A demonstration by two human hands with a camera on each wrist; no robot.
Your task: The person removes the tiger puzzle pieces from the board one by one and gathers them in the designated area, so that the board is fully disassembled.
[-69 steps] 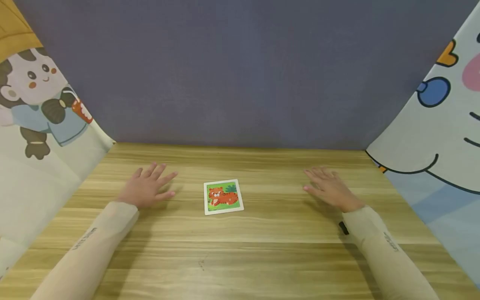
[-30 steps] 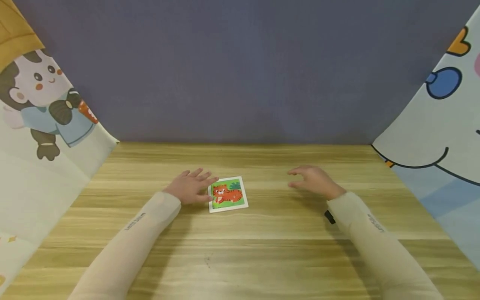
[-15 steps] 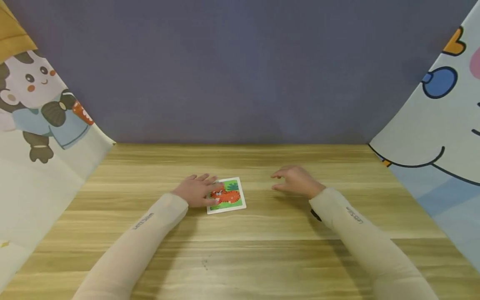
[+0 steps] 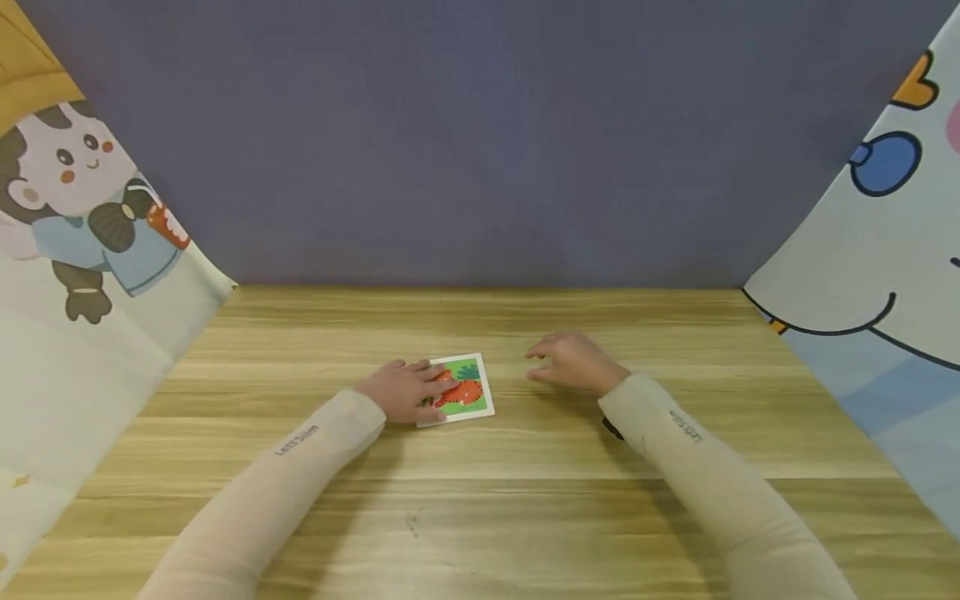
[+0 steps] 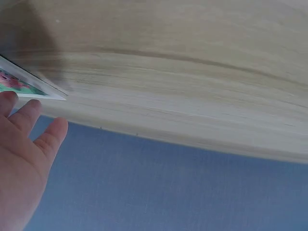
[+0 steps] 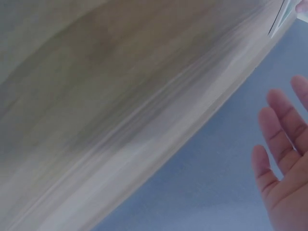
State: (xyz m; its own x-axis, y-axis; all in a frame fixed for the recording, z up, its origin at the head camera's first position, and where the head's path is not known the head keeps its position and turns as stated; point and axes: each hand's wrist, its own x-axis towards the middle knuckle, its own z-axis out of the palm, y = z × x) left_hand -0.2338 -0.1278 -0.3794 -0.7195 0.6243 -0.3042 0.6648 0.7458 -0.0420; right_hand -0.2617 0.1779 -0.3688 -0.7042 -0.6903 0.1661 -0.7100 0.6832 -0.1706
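A square white-edged card (image 4: 467,390) with an orange tiger on green lies flat on the wooden table. My left hand (image 4: 405,391) reaches over the card's left part, its spread fingers covering the tiger's head; whether they press on it I cannot tell. In the left wrist view, the card's corner (image 5: 33,89) shows above the fingers of my left hand (image 5: 21,159). To the right of the card, my right hand (image 4: 576,362) hovers with relaxed, slightly bent fingers and holds nothing. The right wrist view shows that hand (image 6: 288,159) with its fingers apart and the card's edge at the top right.
The wooden table (image 4: 480,517) ends at a dark blue-grey cloth wall (image 4: 480,150) behind. Cartoon-printed cloths hang at the left (image 4: 45,350) and right (image 4: 840,258) sides. A small black item (image 4: 612,428) shows beneath my right sleeve.
My left hand has moved right, from beside the card to over its left part. My right hand has come left toward the card, its fingers more bent than at first.
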